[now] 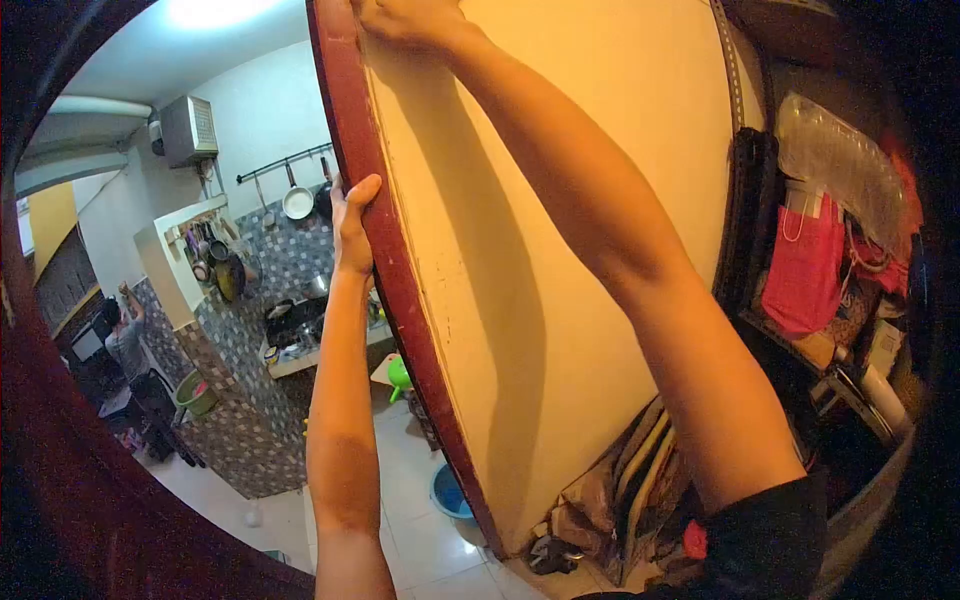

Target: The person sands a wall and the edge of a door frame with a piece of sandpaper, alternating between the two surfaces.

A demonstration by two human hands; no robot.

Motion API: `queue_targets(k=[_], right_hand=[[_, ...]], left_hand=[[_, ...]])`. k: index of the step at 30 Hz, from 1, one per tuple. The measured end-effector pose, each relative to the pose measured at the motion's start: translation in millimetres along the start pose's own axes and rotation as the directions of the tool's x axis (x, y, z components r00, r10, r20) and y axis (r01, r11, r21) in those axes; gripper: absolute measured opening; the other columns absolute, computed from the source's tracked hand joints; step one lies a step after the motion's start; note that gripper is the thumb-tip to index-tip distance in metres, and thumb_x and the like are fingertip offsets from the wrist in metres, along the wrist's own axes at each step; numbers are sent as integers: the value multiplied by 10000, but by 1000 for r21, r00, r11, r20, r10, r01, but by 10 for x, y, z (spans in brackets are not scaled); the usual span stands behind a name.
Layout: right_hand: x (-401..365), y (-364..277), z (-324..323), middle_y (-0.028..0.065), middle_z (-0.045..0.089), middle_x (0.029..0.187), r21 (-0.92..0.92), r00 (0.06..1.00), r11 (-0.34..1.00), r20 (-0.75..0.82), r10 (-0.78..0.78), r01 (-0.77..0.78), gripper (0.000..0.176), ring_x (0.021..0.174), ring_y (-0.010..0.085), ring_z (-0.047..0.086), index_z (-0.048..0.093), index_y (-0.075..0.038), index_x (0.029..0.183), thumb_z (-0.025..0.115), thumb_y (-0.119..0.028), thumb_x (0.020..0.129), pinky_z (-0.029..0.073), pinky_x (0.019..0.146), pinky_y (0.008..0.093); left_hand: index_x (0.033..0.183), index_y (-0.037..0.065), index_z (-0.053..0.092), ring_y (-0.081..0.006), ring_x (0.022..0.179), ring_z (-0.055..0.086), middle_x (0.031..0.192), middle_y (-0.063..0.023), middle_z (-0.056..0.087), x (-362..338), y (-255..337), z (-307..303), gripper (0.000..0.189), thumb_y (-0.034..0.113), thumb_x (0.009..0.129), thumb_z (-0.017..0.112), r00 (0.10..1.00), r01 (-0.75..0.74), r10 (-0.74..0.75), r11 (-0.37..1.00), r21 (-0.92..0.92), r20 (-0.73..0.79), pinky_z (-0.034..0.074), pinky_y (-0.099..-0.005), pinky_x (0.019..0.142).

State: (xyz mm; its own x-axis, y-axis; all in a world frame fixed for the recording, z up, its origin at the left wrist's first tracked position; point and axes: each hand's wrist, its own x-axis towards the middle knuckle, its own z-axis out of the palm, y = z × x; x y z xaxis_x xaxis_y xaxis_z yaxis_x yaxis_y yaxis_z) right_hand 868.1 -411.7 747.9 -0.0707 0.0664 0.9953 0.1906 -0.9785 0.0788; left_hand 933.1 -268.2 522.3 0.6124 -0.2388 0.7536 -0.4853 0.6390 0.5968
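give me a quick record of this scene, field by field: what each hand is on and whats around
held thing: round board, cream face, red rim, up on edge and tilted
left: left hand grips the red rim on the board's left side
right: right hand on the rim near the top; grip cut off by the frame edge
floor: blue basin by the board's lower edge
right side: red bag among stacked clutter
background: pans hang on a wall rail; another person at far left

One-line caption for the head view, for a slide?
Left hand and right hand grip the red rim of a large round board stood on edge; kitchen counter behind.
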Motion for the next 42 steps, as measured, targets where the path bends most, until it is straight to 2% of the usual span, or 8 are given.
queue_targets(k=[6,13,22,26,29,35,37,42], right_hand=[[-589,70,48,245,178,1634,-55,969,984,-172,-179,172,713,1518,430,142,143,68,1559,307,-416,1061,11,1077,801],[-1893,-82,-218,305,154,1616,92,983,979,-31,-181,183,677,1509,467,137,221,-66,1579,367,-447,1039,12,1102,778],[-361,-139,142,434,185,1539,-36,946,992,-298,-126,121,684,1478,543,135,222,40,1556,336,-405,1049,-17,1144,718],[62,-127,89,397,204,1558,40,982,999,-190,19,-11,698,1489,517,136,230,42,1553,322,-433,1050,-16,1141,724],[-183,-23,185,334,206,1592,32,967,992,-229,-109,119,725,1503,482,136,215,38,1559,305,-470,1049,-21,1141,723],[-2017,-139,-232,324,125,1615,202,993,973,-24,-111,114,714,1502,482,142,152,-8,1583,377,-416,1042,19,1134,733],[-2558,-184,-348,329,121,1614,185,994,979,52,-94,83,742,1508,475,127,132,-7,1585,407,-417,1030,6,1132,738],[-2454,-291,-355,319,78,1626,81,999,997,50,-21,17,738,1511,484,87,108,-12,1591,368,-435,1045,-3,1138,723]], left_hand=[[1372,24,415,-230,975,659,1193,-132,602,67,-40,-76,688,359,846,707,1000,-27,27,997,78,9,550,-334,846],[1365,41,440,-207,994,632,1177,-103,607,-36,24,58,632,338,869,697,997,-68,72,990,120,-28,511,-327,888],[1418,21,370,-233,1078,621,1261,-135,571,-69,95,152,747,366,853,715,992,-123,128,980,154,-17,508,-345,938],[1414,27,382,-241,1070,628,1250,-140,581,-5,73,49,731,359,852,712,996,-43,35,994,102,77,520,-364,924],[1123,51,650,-192,795,679,968,-68,704,0,-7,89,437,419,889,626,993,-81,93,986,147,-75,558,-329,752],[1075,63,658,-156,763,663,913,-35,689,11,12,98,416,439,901,613,980,-124,152,972,201,-132,536,-293,690],[1348,19,441,-220,1028,636,1182,-123,613,0,50,4,662,364,852,712,999,32,-33,990,137,2,506,-335,919],[1359,-7,409,-213,1096,616,1209,-125,608,209,-67,-118,684,362,865,705,996,-90,90,990,110,-2,469,-325,991]])
